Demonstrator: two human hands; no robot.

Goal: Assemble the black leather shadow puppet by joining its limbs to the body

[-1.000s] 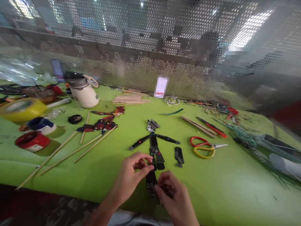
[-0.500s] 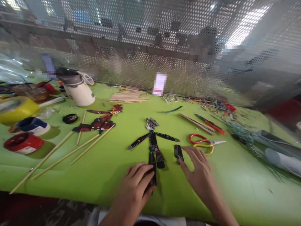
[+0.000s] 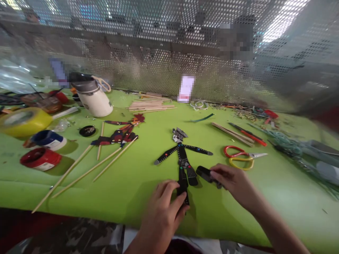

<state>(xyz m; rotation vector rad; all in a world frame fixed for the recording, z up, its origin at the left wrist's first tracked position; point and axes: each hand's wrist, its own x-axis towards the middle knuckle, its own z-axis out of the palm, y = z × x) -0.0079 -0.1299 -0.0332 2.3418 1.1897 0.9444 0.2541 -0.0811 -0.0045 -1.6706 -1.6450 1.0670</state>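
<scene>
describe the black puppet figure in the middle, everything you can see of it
The black figure looks flat and jointed, perhaps card or leather, and lies on the green table. Its pale, side-on head wears an ornate grey headdress. Both dotted-edged arms spread outward, ending in grey tips. Coloured dots, red, blue and green, mark the arms and hips. One leg reaches lower, its lower part partly hidden under the left hand, which touches it; the other ends in a short, striped, flared piece.

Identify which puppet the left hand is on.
The black puppet, arms spread: left hand rests on its leg. The red-and-navy puppet, by the long sticks, has no hand on it.
</scene>
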